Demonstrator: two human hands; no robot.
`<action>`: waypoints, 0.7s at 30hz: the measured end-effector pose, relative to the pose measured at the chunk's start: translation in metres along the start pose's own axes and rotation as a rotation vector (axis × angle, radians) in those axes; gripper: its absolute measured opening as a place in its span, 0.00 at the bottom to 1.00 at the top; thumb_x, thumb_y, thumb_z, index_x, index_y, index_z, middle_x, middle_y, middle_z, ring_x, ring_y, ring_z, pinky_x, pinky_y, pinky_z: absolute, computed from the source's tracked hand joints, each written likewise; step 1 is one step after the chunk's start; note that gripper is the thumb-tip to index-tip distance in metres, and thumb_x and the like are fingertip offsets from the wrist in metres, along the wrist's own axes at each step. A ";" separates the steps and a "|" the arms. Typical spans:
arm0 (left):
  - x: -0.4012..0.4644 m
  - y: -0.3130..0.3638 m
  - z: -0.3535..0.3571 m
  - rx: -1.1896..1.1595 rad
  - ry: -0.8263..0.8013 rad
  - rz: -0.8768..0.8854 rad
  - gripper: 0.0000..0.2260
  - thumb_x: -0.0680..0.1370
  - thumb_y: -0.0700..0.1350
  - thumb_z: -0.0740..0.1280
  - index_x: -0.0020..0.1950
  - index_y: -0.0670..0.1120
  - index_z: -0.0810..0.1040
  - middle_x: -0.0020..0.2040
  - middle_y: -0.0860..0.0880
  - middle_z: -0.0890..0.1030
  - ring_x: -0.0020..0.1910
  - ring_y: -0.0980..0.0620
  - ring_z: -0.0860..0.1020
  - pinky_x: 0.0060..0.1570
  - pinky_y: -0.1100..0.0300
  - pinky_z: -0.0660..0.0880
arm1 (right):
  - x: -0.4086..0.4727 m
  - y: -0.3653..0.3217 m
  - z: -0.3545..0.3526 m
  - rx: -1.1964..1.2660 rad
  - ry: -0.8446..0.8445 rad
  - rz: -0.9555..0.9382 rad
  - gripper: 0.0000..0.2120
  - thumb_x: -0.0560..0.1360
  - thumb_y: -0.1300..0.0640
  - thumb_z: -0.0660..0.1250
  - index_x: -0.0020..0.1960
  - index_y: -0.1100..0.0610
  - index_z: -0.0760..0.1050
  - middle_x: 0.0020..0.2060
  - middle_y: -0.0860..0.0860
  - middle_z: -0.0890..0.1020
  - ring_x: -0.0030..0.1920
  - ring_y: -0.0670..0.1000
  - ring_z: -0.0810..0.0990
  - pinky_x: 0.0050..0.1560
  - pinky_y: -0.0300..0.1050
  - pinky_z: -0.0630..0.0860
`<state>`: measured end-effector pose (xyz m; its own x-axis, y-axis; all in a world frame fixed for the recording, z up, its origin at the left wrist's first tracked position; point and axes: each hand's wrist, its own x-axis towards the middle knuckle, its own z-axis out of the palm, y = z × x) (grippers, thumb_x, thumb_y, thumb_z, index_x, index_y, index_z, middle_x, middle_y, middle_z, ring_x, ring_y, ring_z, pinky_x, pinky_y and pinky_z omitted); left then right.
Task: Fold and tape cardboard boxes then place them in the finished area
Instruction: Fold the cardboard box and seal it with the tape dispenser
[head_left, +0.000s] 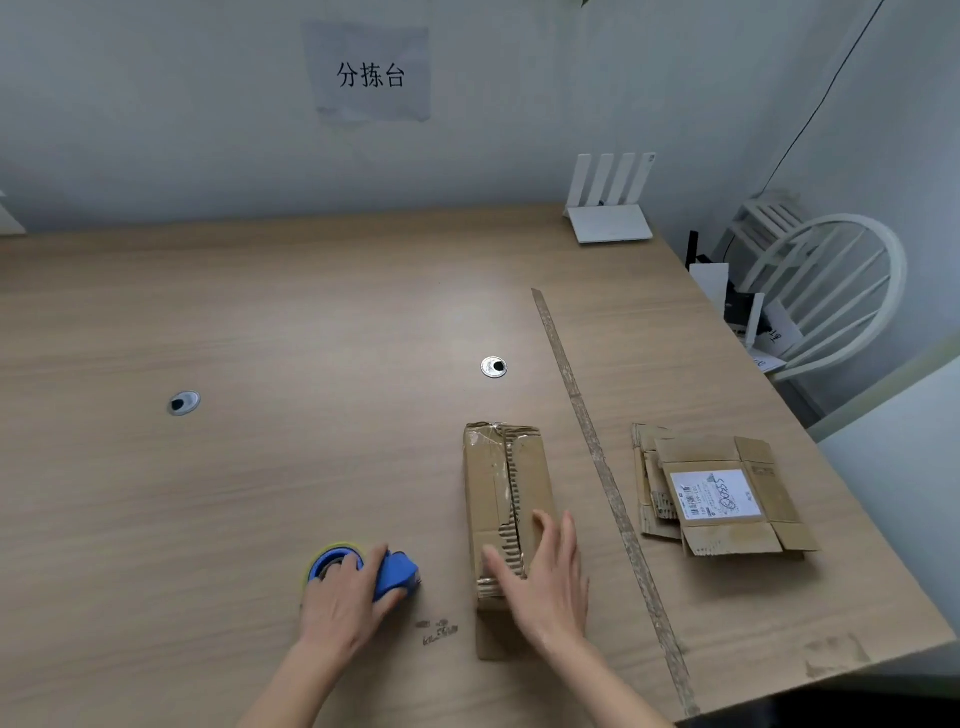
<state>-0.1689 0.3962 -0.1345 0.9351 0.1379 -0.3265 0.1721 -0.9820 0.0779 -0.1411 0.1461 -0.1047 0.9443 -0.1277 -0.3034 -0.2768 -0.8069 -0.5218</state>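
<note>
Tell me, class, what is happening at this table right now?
A person is working on a folded cardboard box on a wooden table. The right hand rests flat on the box's near end, over its ragged top seam. The left hand grips a blue tape dispenser lying on the table beside it. To the right, beyond a strip of tape marked across the table, flattened cardboard boxes lie stacked.

One folded box (506, 525), perhaps two flattened boxes (727, 493), one tape dispenser (374, 571), two hands (343, 603).
</note>
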 end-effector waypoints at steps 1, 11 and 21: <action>0.001 0.005 -0.001 0.015 0.004 -0.023 0.31 0.77 0.71 0.57 0.76 0.58 0.63 0.58 0.51 0.75 0.56 0.50 0.76 0.48 0.56 0.72 | 0.006 0.005 -0.007 0.070 0.018 -0.031 0.41 0.71 0.26 0.63 0.75 0.41 0.51 0.80 0.49 0.56 0.76 0.51 0.62 0.72 0.55 0.67; 0.013 0.120 -0.030 -0.672 -0.077 0.103 0.22 0.85 0.52 0.53 0.80 0.55 0.59 0.74 0.50 0.72 0.69 0.50 0.73 0.68 0.51 0.71 | 0.049 0.019 -0.040 0.482 -0.305 0.077 0.65 0.61 0.40 0.81 0.81 0.47 0.40 0.78 0.50 0.64 0.74 0.50 0.68 0.76 0.55 0.64; 0.029 0.154 -0.138 -1.507 0.017 -0.189 0.21 0.83 0.64 0.53 0.59 0.54 0.78 0.56 0.53 0.83 0.56 0.56 0.80 0.47 0.57 0.74 | 0.070 -0.049 -0.153 0.680 -0.354 -0.017 0.60 0.59 0.24 0.74 0.78 0.36 0.41 0.77 0.49 0.66 0.67 0.51 0.74 0.72 0.63 0.66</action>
<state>-0.0721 0.2668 -0.0020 0.8652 0.2545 -0.4320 0.4229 0.0925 0.9014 -0.0343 0.0885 0.0214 0.8677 0.1663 -0.4685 -0.4198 -0.2596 -0.8697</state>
